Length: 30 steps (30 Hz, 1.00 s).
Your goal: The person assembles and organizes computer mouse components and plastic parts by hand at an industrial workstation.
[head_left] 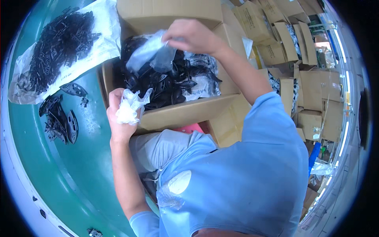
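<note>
My left hand (118,116) is closed around a crumpled bunch of thin clear plastic bags (131,106), by the near left corner of an open cardboard box (185,114). Over that box, my right hand (190,36) pinches the top of a translucent plastic bag (144,51), which hangs tilted and slightly blurred. I cannot make out anything inside this bag. Below it the box holds many curved black plastic parts (162,85), some in clear wrapping (201,87).
On the green table (94,158) at left, a white plastic sheet (104,27) bears a heap of small black pieces (63,43). Several curved black parts (71,126) lie in front of it. Stacked cardboard boxes (256,23) fill the right, and a small metal object (94,232) sits near the lower edge.
</note>
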Motion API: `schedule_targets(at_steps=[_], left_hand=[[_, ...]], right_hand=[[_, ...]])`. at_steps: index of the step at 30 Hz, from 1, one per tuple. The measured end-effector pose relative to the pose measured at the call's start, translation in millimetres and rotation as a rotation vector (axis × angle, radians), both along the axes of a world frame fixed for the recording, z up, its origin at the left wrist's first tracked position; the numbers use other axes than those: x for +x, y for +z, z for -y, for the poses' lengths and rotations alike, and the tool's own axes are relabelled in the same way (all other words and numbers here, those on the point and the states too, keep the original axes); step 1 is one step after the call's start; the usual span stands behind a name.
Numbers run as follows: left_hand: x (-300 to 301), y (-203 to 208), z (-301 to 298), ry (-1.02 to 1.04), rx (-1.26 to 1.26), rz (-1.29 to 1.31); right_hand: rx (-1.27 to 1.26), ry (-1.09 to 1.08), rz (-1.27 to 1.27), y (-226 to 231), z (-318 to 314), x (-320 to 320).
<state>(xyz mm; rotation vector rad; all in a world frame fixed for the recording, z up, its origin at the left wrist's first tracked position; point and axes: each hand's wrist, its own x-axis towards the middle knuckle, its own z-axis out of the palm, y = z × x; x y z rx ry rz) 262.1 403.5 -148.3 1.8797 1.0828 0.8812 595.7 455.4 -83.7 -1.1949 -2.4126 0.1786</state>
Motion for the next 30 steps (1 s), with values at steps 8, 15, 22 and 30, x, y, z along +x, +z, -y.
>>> schedule_targets(at_steps=[8, 15, 22, 30], left_hand=[[1.8, -4.5, -0.9, -0.251, 0.036, -0.126], [1.6, -0.5, -5.5, -0.265, 0.158, -0.023], [2.7, -1.6, 2.2, -0.122, -0.072, 0.037], [3.9, 1.4, -2.6, -0.185, 0.035, -0.020]], right_hand=[[-0.357, 0.287, -0.618, -44.9, 68.3, -124.7], [-0.489, -0.700, -0.150, -135.2, 73.7, 65.6], [-0.336, -0.869, 0.050, -190.4, 117.8, 121.9], [-0.550, -0.944, -0.219, -186.2, 120.2, 123.2]])
